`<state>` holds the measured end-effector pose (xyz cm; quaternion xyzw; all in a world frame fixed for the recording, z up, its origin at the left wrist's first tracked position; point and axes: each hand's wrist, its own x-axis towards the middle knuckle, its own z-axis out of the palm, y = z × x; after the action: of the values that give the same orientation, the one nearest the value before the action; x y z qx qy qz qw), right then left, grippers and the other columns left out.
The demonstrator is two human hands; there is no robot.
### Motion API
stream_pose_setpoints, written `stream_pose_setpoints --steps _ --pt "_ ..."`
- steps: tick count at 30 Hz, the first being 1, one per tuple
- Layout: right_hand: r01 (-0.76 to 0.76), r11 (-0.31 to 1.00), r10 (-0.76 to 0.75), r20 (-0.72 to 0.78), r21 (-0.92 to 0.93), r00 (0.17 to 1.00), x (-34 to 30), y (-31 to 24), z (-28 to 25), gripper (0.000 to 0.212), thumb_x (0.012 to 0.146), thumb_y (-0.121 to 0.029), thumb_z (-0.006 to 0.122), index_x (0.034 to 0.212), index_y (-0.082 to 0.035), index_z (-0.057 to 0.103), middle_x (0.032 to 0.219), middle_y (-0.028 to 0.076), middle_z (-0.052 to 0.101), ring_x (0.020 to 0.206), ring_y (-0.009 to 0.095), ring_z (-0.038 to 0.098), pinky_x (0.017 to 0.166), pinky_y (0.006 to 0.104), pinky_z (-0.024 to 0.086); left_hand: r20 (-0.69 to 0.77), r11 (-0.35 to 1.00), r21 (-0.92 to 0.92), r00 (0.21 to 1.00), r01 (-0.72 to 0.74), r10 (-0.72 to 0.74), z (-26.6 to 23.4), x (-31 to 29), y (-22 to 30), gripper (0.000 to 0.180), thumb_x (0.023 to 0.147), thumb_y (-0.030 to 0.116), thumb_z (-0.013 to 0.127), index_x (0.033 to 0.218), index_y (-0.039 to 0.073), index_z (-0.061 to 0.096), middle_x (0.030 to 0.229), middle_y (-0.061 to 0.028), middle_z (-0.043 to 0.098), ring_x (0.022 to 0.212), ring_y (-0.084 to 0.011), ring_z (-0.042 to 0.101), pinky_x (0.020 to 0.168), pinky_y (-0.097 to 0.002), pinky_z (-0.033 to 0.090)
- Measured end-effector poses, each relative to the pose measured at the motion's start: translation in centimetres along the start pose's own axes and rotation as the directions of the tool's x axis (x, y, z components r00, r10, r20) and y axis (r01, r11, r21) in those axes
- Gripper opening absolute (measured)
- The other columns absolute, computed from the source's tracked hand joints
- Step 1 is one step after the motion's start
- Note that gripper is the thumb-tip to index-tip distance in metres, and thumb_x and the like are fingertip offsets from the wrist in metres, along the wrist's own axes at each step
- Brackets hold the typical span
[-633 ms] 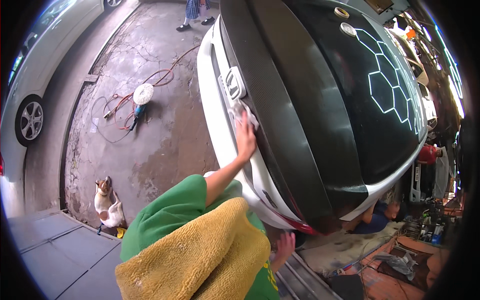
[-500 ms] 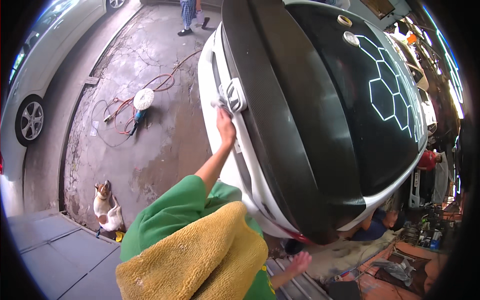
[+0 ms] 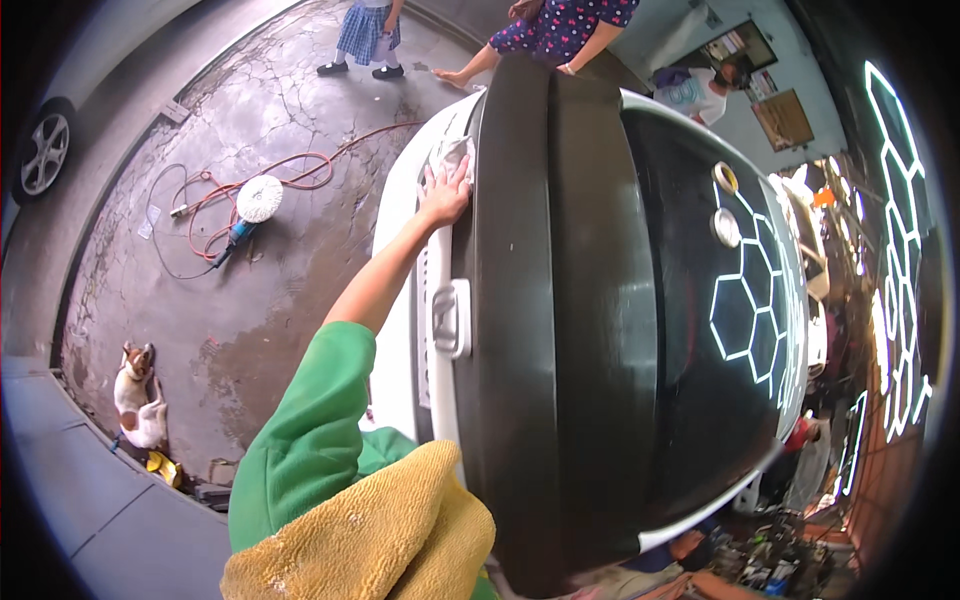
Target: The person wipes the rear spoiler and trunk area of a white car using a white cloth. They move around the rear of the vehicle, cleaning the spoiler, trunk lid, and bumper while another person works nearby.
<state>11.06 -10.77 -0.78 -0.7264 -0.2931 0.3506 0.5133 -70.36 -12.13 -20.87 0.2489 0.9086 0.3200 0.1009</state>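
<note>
My left hand (image 3: 445, 194) reaches forward along the rear of a white car (image 3: 396, 215). Its fingers are spread and press a whitish cloth (image 3: 455, 152) against the body beside the dark spoiler (image 3: 510, 260). Nearer to me, a white emblem (image 3: 452, 318) sits on the same panel. A tan towel (image 3: 350, 525) hangs over my green clothing at the bottom of the view. My right hand is out of sight.
Left on the floor lies a polisher with a white pad (image 3: 260, 198) and a red hose (image 3: 318, 172). A dog (image 3: 143, 398) lies near a grey ledge (image 3: 100, 480). Two tape rolls (image 3: 725, 228) rest on the car's dark glass. Several people are around the car.
My left hand has moved with the cloth from beside the emblem to farther along the panel. My right hand has left the view. The view has shifted, showing more people at the far side.
</note>
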Motion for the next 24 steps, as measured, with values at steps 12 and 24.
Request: stream_pose_setpoints --steps 12,24 --pt "-0.022 0.965 0.032 0.031 -0.263 0.999 0.9 -1.6 8.1 0.047 0.097 -0.032 0.051 0.132 -0.001 0.054 0.130 0.016 0.059 0.121 0.028 0.055 0.104 0.0398 0.038 0.164 0.962 0.068 0.948 0.265 -0.273 -6.5 20.2 -0.8 0.052 0.100 0.057 0.021 0.151 0.050 0.020 0.162 -0.0101 0.019 0.149 -0.0424 0.007 0.114 -0.0666 0.007" --pt "-0.077 0.951 0.085 0.015 -0.300 0.996 1.5 0.9 2.8 0.043 0.096 -0.028 0.052 0.127 0.001 0.057 0.125 0.016 0.062 0.116 0.027 0.057 0.101 0.0380 0.042 -0.120 0.909 -0.368 0.979 -0.197 0.164 -7.0 12.0 -1.1 0.047 0.092 0.031 0.055 0.133 0.008 0.054 0.121 -0.0257 0.063 0.113 -0.0380 0.061 0.095 -0.0454 0.047"
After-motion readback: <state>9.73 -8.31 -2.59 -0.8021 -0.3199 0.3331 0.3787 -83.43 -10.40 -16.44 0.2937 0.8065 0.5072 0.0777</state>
